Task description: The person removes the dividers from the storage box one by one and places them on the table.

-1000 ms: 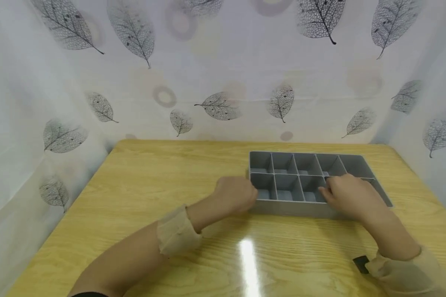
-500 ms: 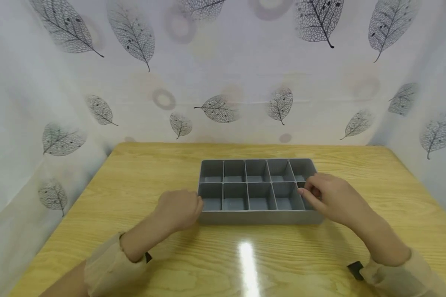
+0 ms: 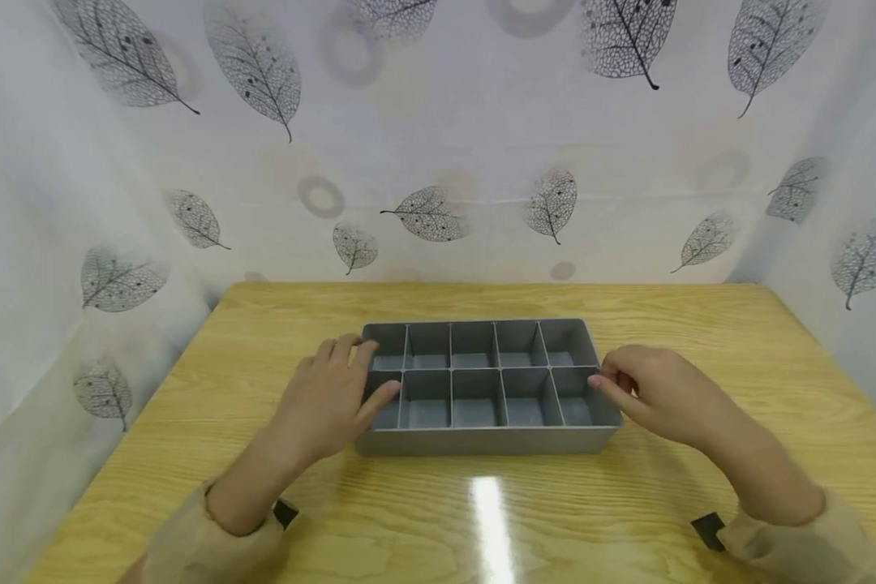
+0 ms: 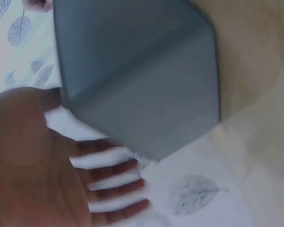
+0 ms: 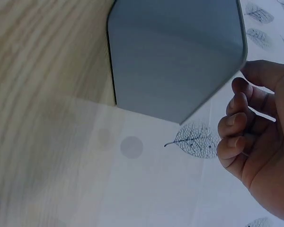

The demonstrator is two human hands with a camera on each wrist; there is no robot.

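Observation:
A grey divided storage box, with two rows of several square compartments, sits on the wooden table between my hands. At its left end, my left hand has its fingers spread, the thumb reaching over the near-left compartment. From the left wrist view, that hand's long fingers look straight and apart below the box's end wall. My right hand holds the right rim, thumb lapping over the edge. In the right wrist view, its other fingers curl outside the end wall.
The wooden table ends at a pale leaf-print cloth behind and on both sides. A beige band wraps each wrist, with a small black tab by the right one. A light streak reflects near the front.
The box has slid left across the table and slightly nearer. My left hand moved left, then opened its curled fingers wide. The right hand went from over the compartments to the right rim.

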